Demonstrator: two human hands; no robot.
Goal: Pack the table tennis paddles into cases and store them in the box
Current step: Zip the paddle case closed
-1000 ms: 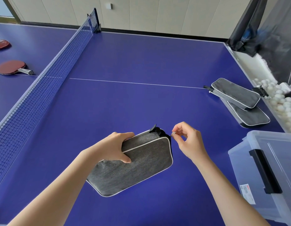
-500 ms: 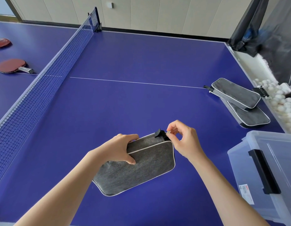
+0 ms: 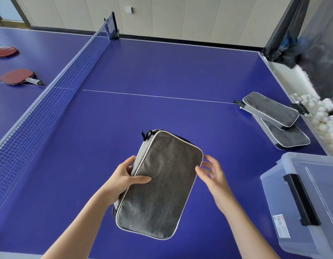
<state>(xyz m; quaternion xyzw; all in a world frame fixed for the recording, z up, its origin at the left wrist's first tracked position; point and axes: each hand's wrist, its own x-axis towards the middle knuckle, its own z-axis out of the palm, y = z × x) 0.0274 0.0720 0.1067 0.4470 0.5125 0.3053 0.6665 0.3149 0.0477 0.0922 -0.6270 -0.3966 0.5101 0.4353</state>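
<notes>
A grey paddle case (image 3: 162, 182) with white piping is lifted off the blue table, its flat face turned up toward me. My left hand (image 3: 124, 179) grips its left edge, thumb on top. My right hand (image 3: 211, 171) is at the case's right edge with fingers spread; only its fingertips are near the fabric. Two more grey cases (image 3: 274, 119) lie stacked at the right. Two red paddles (image 3: 20, 77) (image 3: 5, 51) lie beyond the net on the left. A clear plastic box (image 3: 311, 204) with a black handle stands at the lower right.
The net (image 3: 55, 94) runs diagonally along the left. A trough of white balls (image 3: 322, 120) lines the table's right edge under dark netting. The blue table (image 3: 162, 71) stretches ahead to the wall.
The case has been lifted off the table and turned so its length points away from me. My right hand has let go of the zipper pull and opened beside the case.
</notes>
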